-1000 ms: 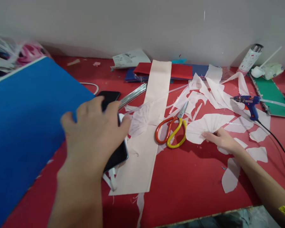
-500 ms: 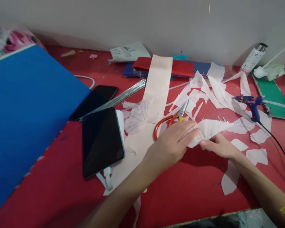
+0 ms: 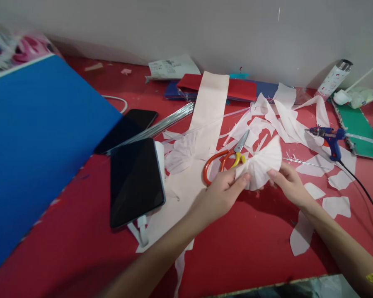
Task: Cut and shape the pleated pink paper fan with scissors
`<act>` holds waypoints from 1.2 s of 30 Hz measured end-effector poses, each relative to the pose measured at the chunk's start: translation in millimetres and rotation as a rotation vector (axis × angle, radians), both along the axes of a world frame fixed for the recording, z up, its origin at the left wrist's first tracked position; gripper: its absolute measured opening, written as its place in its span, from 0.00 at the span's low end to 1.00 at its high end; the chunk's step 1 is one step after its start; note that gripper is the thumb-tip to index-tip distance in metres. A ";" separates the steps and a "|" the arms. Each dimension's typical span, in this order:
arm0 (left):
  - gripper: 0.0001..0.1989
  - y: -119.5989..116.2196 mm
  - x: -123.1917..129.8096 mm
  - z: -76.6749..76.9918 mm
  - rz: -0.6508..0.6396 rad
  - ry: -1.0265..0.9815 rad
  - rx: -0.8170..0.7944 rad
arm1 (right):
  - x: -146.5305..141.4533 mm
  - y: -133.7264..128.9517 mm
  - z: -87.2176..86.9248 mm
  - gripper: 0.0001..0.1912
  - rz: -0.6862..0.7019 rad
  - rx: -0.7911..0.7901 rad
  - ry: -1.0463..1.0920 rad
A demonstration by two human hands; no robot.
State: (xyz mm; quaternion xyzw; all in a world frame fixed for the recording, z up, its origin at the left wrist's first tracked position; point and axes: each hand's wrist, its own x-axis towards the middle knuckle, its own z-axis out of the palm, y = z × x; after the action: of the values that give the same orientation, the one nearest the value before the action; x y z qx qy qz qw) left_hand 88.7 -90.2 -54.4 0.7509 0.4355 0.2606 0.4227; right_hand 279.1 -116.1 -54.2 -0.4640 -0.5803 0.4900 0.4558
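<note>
A pleated white crepe paper piece (image 3: 262, 167), fanned out like a petal, is held up between both hands above the red table. My left hand (image 3: 222, 190) pinches its left edge, thumb in front. My right hand (image 3: 287, 182) grips its right side, the thumb pressed on the folds and the other fingers mostly hidden behind. Just behind my left hand lie scissors (image 3: 216, 163) with orange-red and yellow handles, blades pointing away. Another pleated paper piece (image 3: 182, 153) lies to the left, on a long pale crepe paper strip (image 3: 211, 97).
A tablet (image 3: 136, 182) and a phone (image 3: 127, 128) lie left, beside a large blue board (image 3: 43, 153). Thin wires (image 3: 164, 120) lie behind the tablet. At right are a blue glue gun (image 3: 331, 140) with its cord, paper scraps (image 3: 304, 231), a bottle (image 3: 334, 78) and a green board (image 3: 360, 128).
The pleated paper has been turned upright and spread wider, its face now toward me. My left hand has drawn back and lower, so the yellow scissor handle shows more.
</note>
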 end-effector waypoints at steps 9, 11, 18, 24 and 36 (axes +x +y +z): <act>0.17 7.1 -5.0 -0.3 -0.008 0.219 0.279 | 3.3 0.3 -5.6 0.16 -0.226 -0.028 -0.133; 0.16 13.6 -9.4 -3.0 0.109 0.460 0.480 | 4.0 1.2 -4.9 0.18 -0.262 -0.034 -0.190; 0.19 20.4 -4.3 1.0 0.140 0.943 0.383 | 5.4 2.3 -2.6 0.20 -0.288 -0.013 -0.217; 0.20 28.0 -9.7 2.8 0.153 0.972 0.168 | 6.0 1.8 -6.8 0.21 -0.339 0.036 -0.193; 0.17 8.3 -13.8 -3.9 0.059 0.348 0.311 | 4.0 -1.2 -1.3 0.21 -0.499 0.175 -0.136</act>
State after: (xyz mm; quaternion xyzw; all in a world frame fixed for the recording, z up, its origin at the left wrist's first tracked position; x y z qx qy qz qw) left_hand 74.9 -81.9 -58.4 0.8276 0.4780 0.2036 0.2126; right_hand 283.1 -117.3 -55.4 -0.5835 -0.5172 0.2783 0.5608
